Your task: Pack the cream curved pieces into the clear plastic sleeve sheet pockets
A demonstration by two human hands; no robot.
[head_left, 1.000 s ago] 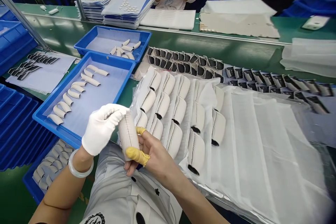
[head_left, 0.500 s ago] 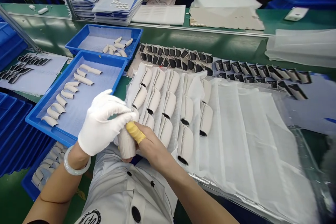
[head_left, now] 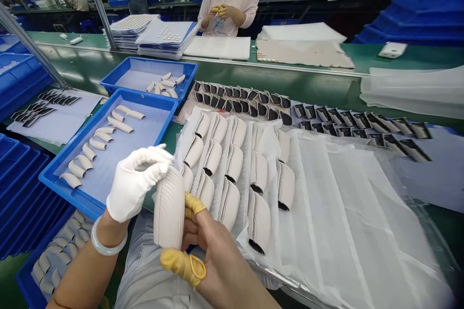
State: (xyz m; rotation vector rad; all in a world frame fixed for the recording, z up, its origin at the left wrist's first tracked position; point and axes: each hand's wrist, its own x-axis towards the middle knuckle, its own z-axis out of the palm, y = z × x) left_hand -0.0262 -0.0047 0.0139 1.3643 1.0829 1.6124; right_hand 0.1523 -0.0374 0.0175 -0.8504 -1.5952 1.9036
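In the head view, a cream, curved cover (head_left: 168, 210) with ribbed, wrinkled sides is held upright over my lap. White-gloved, my left hand (head_left: 136, 178) pinches its upper end between thumb and fingers. My right hand (head_left: 203, 236), with yellow finger cots on the thumb and a finger, grips it along the right edge and at the lower end. Part of these fingers is hidden behind the cover. Just right of my hands, several similar cream covers (head_left: 232, 203) lie in rows on a white pleated sheet (head_left: 326, 222).
Left are two blue trays (head_left: 47, 174) (head_left: 105, 79) with slim cream pieces (head_left: 97, 144); a lower blue bin (head_left: 25, 277) holds more. Dark-lined pieces (head_left: 242, 106) line the bench's back. Across the bench, a person (head_left: 232, 5) works near stacked sheets (head_left: 166, 41).
The camera view has tilted up. The cover has turned more upright, its broad side facing me. My right hand has rolled open, so its thumb now sits at the cover's lower end.
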